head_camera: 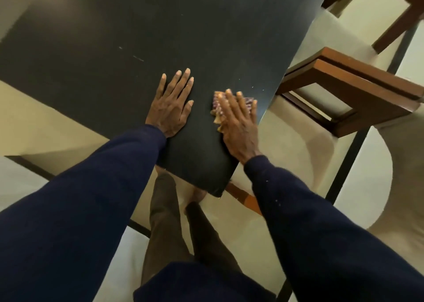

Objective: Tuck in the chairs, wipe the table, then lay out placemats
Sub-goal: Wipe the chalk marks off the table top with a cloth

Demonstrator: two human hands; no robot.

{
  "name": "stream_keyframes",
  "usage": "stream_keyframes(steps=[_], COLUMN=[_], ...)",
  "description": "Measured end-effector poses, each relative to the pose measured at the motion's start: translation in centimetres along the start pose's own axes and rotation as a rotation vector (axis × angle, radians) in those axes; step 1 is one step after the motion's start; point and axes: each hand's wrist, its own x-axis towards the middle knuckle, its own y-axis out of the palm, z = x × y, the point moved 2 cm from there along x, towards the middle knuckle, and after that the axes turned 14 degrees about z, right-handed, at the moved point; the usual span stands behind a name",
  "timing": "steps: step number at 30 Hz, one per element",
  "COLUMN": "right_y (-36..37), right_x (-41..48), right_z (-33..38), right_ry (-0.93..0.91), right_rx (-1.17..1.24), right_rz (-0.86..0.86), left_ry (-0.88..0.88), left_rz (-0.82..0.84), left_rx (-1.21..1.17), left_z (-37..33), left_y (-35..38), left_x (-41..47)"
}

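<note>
A dark table [137, 38] fills the upper middle of the head view, its near corner pointing toward me. My left hand [171, 104] lies flat on the tabletop, fingers spread, holding nothing. My right hand [239, 124] presses flat on a small crumpled cloth [219, 108], tan with purple, close to the table's right edge. Most of the cloth is hidden under my palm. A wooden chair [351, 95] stands at the table's right side, its seat partly under the tabletop.
A second wooden chair [399, 10] shows at the top right corner. A few pale specks lie on the tabletop [252, 87] beyond the cloth. My legs and bare foot [199, 195] stand on the beige floor beside the table corner.
</note>
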Motion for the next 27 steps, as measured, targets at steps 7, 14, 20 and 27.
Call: stream_keyframes(steps=[7,14,20,27], right_y=[1.0,-2.3,-1.9,-2.0], right_x=[-7.1,4.2,4.1,0.1], right_z=[-2.0,-8.1,-3.6,-9.4], right_ry=[-0.242,0.186,-0.146,-0.072], right_rx=[-0.032,0.039,-0.007,-0.017], right_rz=[0.077,-0.049,0.001,-0.002], left_ry=[-0.003,-0.018,-0.026,-0.032], left_rz=[-0.012,-0.060,-0.070,-0.093], left_rx=[-0.064,-0.111,-0.133,-0.147], left_z=[-1.0,-1.1,-1.0,-1.1], left_y=[-0.2,-0.1,-0.1,-0.3], left_x=[4.8,5.2,5.3,5.5])
